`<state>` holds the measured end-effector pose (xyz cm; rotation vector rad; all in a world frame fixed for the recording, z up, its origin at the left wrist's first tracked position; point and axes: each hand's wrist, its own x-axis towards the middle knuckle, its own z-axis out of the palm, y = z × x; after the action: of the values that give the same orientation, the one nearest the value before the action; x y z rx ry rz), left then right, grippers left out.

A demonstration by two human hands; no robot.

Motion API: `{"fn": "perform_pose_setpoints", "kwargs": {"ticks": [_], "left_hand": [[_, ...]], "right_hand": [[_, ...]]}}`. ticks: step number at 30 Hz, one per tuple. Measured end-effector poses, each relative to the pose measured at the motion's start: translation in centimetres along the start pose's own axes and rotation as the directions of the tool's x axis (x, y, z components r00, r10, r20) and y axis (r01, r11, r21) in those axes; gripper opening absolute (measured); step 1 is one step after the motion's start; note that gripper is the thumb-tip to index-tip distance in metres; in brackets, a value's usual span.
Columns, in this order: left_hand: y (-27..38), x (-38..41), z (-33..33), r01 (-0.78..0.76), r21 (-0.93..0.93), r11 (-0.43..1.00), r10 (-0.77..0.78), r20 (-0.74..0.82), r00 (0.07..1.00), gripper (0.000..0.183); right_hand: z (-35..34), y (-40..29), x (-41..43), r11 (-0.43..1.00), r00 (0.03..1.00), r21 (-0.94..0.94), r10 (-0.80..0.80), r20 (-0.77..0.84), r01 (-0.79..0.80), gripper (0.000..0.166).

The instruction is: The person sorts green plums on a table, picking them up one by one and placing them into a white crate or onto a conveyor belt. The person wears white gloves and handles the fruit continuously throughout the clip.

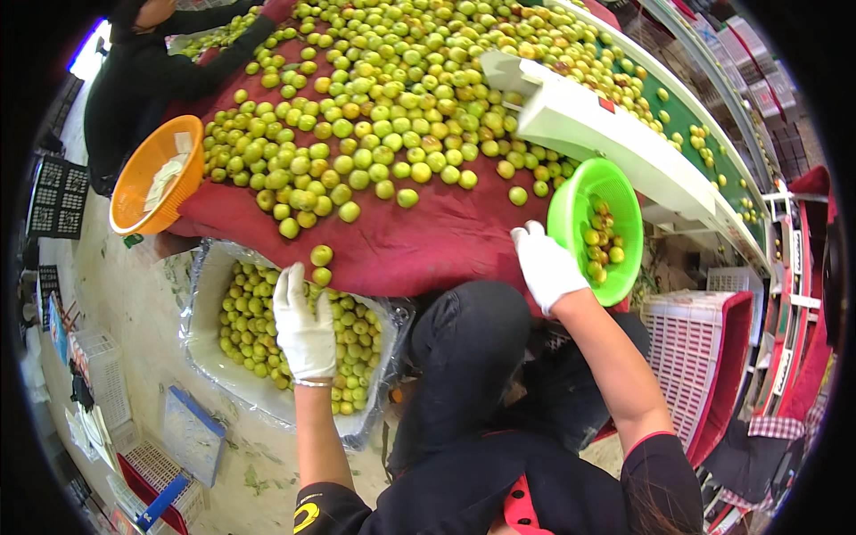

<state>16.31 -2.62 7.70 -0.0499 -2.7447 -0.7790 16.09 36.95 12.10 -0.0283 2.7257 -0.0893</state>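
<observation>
My left hand (305,328), in a white glove, hangs over a plastic-lined box (207,328) full of green fruit like jujubes (254,321). Its thumb stands apart from the fingers, and nothing shows between them. Just beyond the fingertips are two yellow-green fruits (322,255), at the edge of a dark red cloth (428,241); whether they rest there or are falling I cannot tell. My right hand (550,269), also gloved, is above the cloth beside a green plastic basket (565,207). Its palm side is hidden. Several browner fruits (600,244) lie in that basket.
A large heap of green fruit (394,100) covers the cloth's far part. At right runs a white-sided conveyor (602,134) with a green belt. An orange basket (157,177) stands at left, near another person (147,80). A white crate (689,361) is by my right side.
</observation>
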Motion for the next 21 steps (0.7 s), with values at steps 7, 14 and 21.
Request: {"fn": "perform_pose_setpoints", "kwargs": {"ticks": [7,14,21], "left_hand": [[-1.6,5.9,6.3,0.092,0.052,0.994,-0.102,0.227,0.968,0.058],[-1.3,9.7,10.9,-0.003,-0.122,0.992,-0.021,-0.198,0.98,0.053],[-1.0,6.6,11.7,0.065,-0.383,0.921,-0.106,-0.086,0.991,0.081]], "right_hand": [[3.7,0.3,7.0,0.963,0.991,0.243,0.125,-0.038,-0.112,0.026],[-1.6,0.2,19.0,0.888,0.919,0.423,0.307,-0.246,-0.183,0.064],[2.9,-9.9,17.2,0.816,0.861,0.462,-0.083,-0.502,0.348,0.07]]}}
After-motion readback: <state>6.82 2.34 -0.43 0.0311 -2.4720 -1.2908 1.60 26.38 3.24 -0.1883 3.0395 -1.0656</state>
